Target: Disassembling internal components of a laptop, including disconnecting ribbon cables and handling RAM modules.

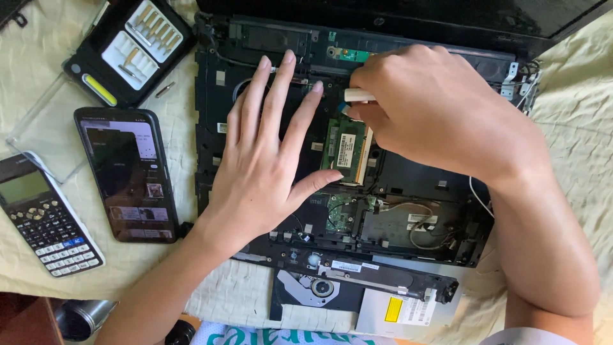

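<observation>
An opened black laptop chassis (217,128) lies on a cream cloth, its insides exposed. My left hand (265,166) rests flat on it with fingers spread, holding nothing. My right hand (434,108) is closed around a small white tool (357,95), whose end shows at my fingertips just above a green memory module (346,148) seated in its slot. A second green circuit board (340,214) sits below, beside loose wires (421,223).
A removed optical drive (357,294) lies at the near edge. A smartphone (129,172) and a calculator (41,217) lie to the left. A black screwdriver bit case (128,51) sits upper left with a loose bit (165,89) and a clear lid (45,128).
</observation>
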